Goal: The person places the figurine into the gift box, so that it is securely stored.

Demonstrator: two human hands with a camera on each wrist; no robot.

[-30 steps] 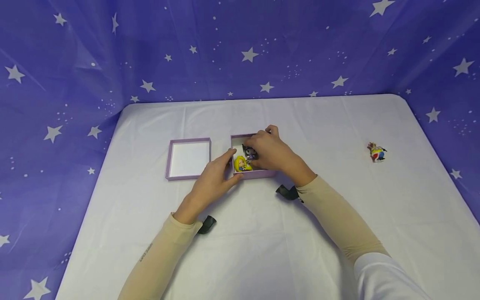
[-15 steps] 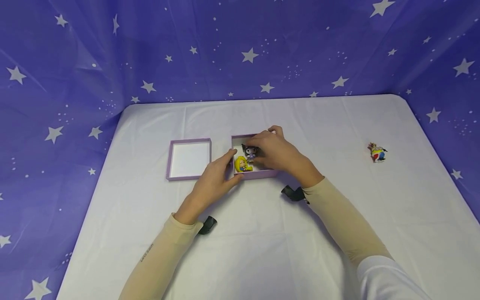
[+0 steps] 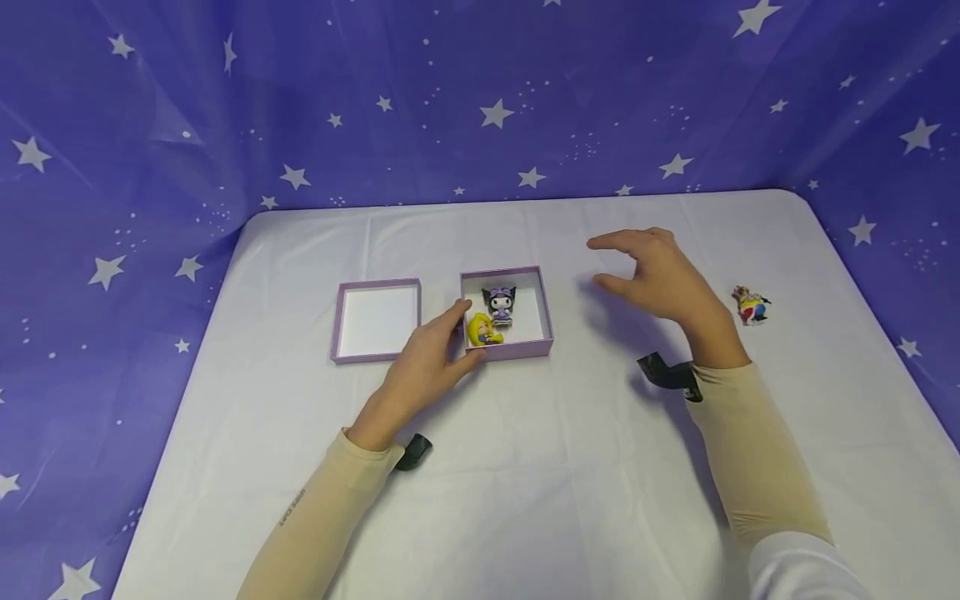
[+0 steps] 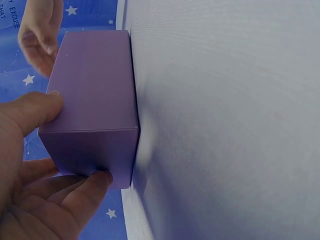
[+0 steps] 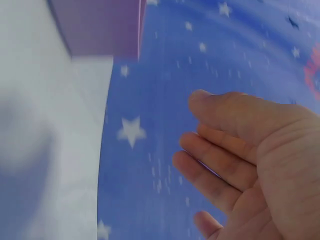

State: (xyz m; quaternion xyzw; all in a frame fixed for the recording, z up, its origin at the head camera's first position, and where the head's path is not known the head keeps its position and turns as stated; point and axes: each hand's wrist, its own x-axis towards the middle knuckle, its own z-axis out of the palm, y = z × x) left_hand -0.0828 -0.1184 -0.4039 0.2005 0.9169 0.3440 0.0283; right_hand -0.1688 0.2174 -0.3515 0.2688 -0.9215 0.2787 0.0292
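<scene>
A purple box (image 3: pixel 546 327) with its top uncovered stands mid-table. Inside lie a black-and-purple character figurine (image 3: pixel 500 307) and a yellow-haired figurine (image 3: pixel 483 330), side by side in its left part. My left hand (image 3: pixel 423 362) holds the box at its near left corner. The left wrist view has the thumb on one purple wall (image 4: pixel 95 80) and bent fingers (image 4: pixel 102 180) against the adjoining one. To the right of the box, above the table, my right hand (image 3: pixel 660 275) is raised with fingers apart and nothing in it, as the right wrist view (image 5: pixel 250 155) confirms.
A purple-rimmed lid (image 3: pixel 337 321), white inside, lies left of the box. Toward the table's right side lies another small figurine (image 3: pixel 752 306) in red, yellow and blue. White cloth covers the table (image 3: pixel 510 483); a starry purple curtain (image 3: pixel 420 100) hangs behind.
My right hand has let go of the black-and-purple figurine, lifted out of the box and moved right. Both figurines now show fully in the box. The left hand has stayed put.
</scene>
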